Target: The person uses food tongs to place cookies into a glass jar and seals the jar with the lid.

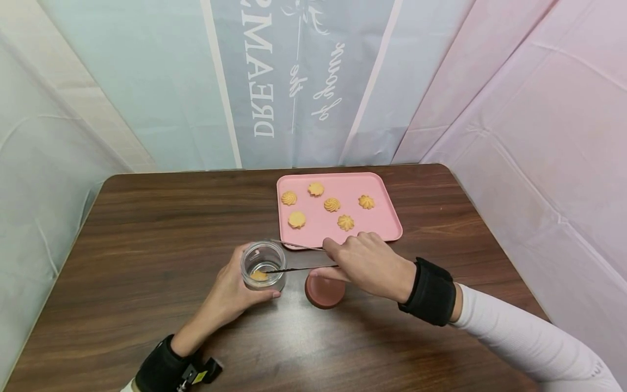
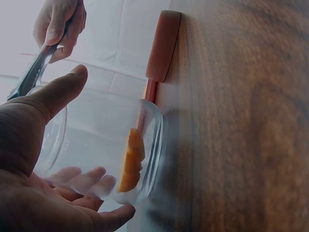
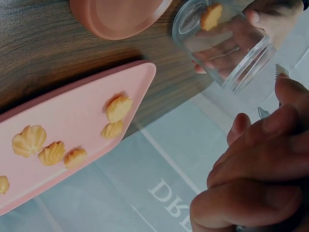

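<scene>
A clear glass jar (image 1: 263, 261) stands upright on the table, and my left hand (image 1: 229, 283) holds it round its side. One cookie (image 2: 132, 162) lies at the bottom of the jar. My right hand (image 1: 367, 267) grips metal tongs (image 1: 303, 268) whose arms are spread apart over the jar's mouth, with nothing between them. In the left wrist view the tongs (image 2: 30, 77) are by the jar's rim. Below the right hand lies a round brown lid (image 1: 324, 292).
Behind the hands is a pink tray (image 1: 313, 237) bearing several piped cookies (image 1: 332, 204). The wooden table (image 1: 171, 228) reaches back to a printed cloth (image 1: 181, 109). White cloth hangs at both sides.
</scene>
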The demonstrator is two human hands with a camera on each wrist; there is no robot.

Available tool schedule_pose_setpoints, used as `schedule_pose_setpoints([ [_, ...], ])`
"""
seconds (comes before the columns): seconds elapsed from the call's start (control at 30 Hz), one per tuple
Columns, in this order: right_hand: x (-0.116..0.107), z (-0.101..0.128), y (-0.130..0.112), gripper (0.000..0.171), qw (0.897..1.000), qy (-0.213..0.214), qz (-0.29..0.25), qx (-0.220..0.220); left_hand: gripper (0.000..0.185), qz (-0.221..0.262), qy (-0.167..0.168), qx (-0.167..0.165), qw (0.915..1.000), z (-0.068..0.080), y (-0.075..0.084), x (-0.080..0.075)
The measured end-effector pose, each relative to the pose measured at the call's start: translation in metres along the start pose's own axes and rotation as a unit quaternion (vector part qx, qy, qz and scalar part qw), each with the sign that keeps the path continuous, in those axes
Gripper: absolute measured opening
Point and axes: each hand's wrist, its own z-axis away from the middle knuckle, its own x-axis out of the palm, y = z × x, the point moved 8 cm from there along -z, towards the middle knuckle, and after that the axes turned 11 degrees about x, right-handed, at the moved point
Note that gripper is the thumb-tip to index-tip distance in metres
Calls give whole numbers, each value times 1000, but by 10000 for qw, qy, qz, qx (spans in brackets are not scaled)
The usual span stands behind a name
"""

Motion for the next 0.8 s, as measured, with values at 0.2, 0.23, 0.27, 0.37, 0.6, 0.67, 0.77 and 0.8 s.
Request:
schedule_pose_setpoints([
  [0.2, -2, 0, 4, 49, 9999, -10, -52, 95, 103, -26, -9, -17, 10000, 0, 0, 0],
  [0.23, -2, 0, 5, 49, 9999, -31, -47, 123, 103, -28, -11, -15, 10000, 0, 0, 0],
  [0.27, -2, 0, 7, 48, 9998, -54, -63, 165, 103, -26, -9, -8, 10000, 0, 0, 0],
  [0.37, -1, -1, 12, 49, 9995, -95, -103, 293, 103, -32, 10, 1, 10000, 0, 0, 0],
  [0.6, 2, -5, 23, 50, 9990, 1, -164, 423, 101, 0, 45, 37, 10000, 1, 0, 0],
  [0.67, 3, -6, 26, 50, 9990, 37, -138, 431, 101, 27, 70, 92, 9999, 1, 1, -1],
  [0.77, 4, -7, 31, 50, 9989, 62, -93, 462, 101, 57, 73, 106, 9999, 0, 2, -1],
  [0.8, 4, -8, 32, 50, 9987, 57, -95, 491, 101, 60, 79, 116, 9999, 0, 2, -1],
])
